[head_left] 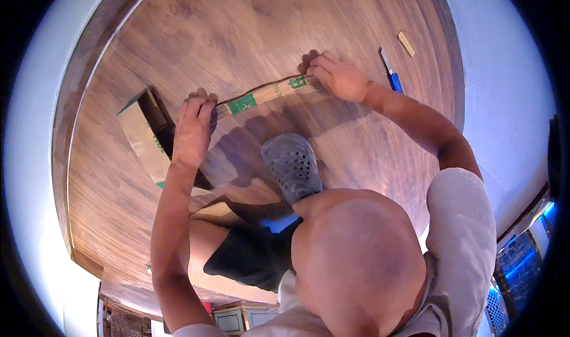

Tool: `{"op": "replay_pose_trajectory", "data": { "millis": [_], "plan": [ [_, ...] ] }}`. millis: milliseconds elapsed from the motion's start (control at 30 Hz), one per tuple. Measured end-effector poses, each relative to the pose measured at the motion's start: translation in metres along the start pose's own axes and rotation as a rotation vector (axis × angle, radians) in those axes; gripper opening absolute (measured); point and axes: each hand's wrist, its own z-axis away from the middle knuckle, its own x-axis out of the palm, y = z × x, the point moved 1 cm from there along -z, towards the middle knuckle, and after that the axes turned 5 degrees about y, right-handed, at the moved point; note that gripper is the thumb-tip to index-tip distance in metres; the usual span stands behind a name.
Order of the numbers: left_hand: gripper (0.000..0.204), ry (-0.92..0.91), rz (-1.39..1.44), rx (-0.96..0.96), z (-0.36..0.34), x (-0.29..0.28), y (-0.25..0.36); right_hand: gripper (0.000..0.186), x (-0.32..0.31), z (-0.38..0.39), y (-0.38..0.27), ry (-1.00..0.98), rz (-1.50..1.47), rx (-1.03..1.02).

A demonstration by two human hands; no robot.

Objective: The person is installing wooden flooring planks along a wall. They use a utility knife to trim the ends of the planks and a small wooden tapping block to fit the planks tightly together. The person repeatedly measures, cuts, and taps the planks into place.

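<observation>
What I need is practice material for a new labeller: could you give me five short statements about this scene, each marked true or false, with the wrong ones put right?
1. The left hand and right hand are at opposite ends of the cardboard strip. True.
2. The blue-handled knife lies left of the left hand. False: it lies right of the right hand.
3. Green printing shows on the cardboard strip. True.
4. The grey clog has a smooth top without holes. False: its top is dotted with holes.
5. The small wooden piece lies apart from the blue-handled knife. True.
</observation>
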Motion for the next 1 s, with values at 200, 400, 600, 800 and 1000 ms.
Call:
{"op": "replay_pose_trajectory", "data": {
  "millis": [200, 400, 600, 800, 1000],
  "plan": [
    [0.026, -0.028, -0.036, 0.191, 0.014, -0.001, 0.005, 0.039, 0.008, 0.011, 0.007, 0.098, 0.053, -0.181],
    [0.04, 0.058, -0.09, 0.326, 0.023, 0.008, -0.003, 0.034, 0.012, 0.013, 0.009, 0.05, 0.08, -0.239],
    [0.056, 0.062, -0.254, 0.262, 0.056, 0.012, -0.004, 0.031, 0.005, 0.013, -0.01, 0.189, 0.118, -0.201],
    [0.058, -0.001, -0.24, 0.111, 0.066, 0.016, 0.012, 0.016, 0.02, -0.035, -0.05, 0.263, -0.123, 0.086],
    [0.058, 0.002, -0.227, 0.077, 0.066, 0.013, 0.015, 0.011, 0.046, -0.08, -0.082, 0.232, -0.304, 0.064]
  ]
}}
